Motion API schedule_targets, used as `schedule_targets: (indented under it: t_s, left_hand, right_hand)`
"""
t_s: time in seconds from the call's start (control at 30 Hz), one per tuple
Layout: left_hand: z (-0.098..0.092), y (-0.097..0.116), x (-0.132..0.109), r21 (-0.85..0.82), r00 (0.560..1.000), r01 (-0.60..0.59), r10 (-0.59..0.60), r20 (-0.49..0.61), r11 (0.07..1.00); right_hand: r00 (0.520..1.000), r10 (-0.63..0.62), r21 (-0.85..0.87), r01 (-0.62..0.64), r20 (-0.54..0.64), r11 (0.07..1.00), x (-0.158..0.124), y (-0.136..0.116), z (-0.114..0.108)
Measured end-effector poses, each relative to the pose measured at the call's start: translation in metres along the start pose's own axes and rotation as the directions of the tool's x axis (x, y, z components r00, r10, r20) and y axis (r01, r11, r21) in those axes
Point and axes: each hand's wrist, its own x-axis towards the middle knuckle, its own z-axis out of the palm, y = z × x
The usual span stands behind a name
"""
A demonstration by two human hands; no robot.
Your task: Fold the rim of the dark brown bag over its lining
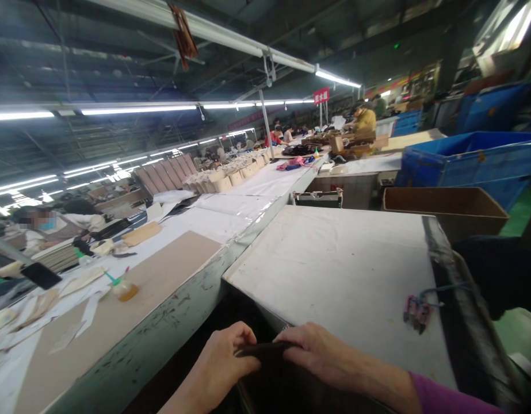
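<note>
My left hand and my right hand are low in the view, at the near edge of the white-topped table. Between them is a dark brown, flat-edged piece of material. Each hand pinches its upper edge between thumb and fingers, one at either end. The lower part of the piece fades into the shadow below, so its kind cannot be made out. Right of my hands, small pink clips on a blue cord lie on the white tabletop.
A long bench runs along the left, with a glue bottle, a phone and cut pieces on it. A co-worker sits across it. An open cardboard box and blue bins stand at the right.
</note>
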Motion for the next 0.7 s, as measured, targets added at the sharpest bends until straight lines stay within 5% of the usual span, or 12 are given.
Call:
schedule_targets:
  t_s: [0.13, 0.33, 0.7]
  left_hand:
    - [0.002, 0.005, -0.001, -0.053, 0.999, -0.012, 0.013, 0.032, 0.999]
    - [0.006, 0.029, -0.005, 0.213, 0.994, -0.079, 0.092, -0.051, 0.974]
    - [0.013, 0.029, 0.004, 0.455, 0.991, -0.086, 0.121, -0.049, 0.887]
  right_hand:
    - [1.000, 0.012, 0.074, -0.013, 0.008, 0.997, 0.001, 0.006, 0.001]
    - [0.999, 0.007, 0.073, -0.003, -0.052, 0.997, -0.001, 0.011, 0.001]
    - [0.995, -0.019, -0.058, 0.014, -0.099, 0.998, -0.001, 0.014, 0.003]
